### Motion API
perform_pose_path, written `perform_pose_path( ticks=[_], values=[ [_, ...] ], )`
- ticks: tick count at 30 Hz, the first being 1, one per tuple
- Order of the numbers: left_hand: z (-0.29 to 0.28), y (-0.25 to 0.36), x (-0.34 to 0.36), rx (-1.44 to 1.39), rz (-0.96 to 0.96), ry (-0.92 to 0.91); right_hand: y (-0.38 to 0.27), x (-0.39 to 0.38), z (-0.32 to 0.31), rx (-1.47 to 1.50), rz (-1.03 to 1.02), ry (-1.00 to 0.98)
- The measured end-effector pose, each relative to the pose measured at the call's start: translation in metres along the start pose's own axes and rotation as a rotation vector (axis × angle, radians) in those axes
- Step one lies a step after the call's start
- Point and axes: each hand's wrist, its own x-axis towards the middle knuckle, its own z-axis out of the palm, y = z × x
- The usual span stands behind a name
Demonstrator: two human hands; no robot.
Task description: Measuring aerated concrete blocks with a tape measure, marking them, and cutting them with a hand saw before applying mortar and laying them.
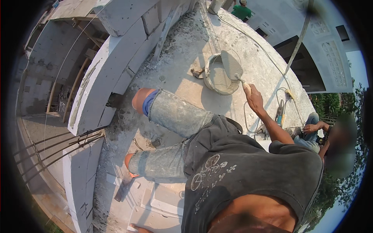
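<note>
My right hand (254, 98) is closed around the handle of a trowel. Its broad blade (232, 65), grey with mortar, is tilted over the rim of a round bucket (206, 77). Wet grey mortar (219, 75) lies inside the bucket, and a thin wire handle stands up behind it. Only a sliver of my left hand (140, 229) shows at the lower edge, beside a pale block; its grip is cut off from view. A small hammer-like tool (197, 73) rests against the bucket's left side.
A low wall of white blocks (112, 66) runs along the left, with rebar (62, 149) jutting from a gap. A handsaw (122, 188) and loose blocks (167, 200) lie near my legs. A corded power tool (279, 112) and a seated person (311, 134) are at right.
</note>
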Motion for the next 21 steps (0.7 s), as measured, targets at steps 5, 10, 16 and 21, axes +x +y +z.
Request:
perform_pose_path(
  ticks=[5, 10, 16, 21],
  values=[
    [0.039, 0.032, -0.003, -0.073, 0.039, -0.039, 0.007, 0.011, 0.001, -0.463, -0.049, -0.066],
    [0.042, 0.023, -0.024, -0.109, -0.002, -0.022, 0.038, 0.072, 0.053, -0.646, -0.231, 0.002],
    [0.054, 0.029, -0.035, -0.15, -0.028, -0.009, 0.028, 0.084, 0.104, -0.529, -0.187, -0.158],
    [0.046, 0.028, -0.036, -0.119, -0.025, -0.001, 0.026, 0.067, 0.072, -0.007, 0.232, -0.375]
  ],
)
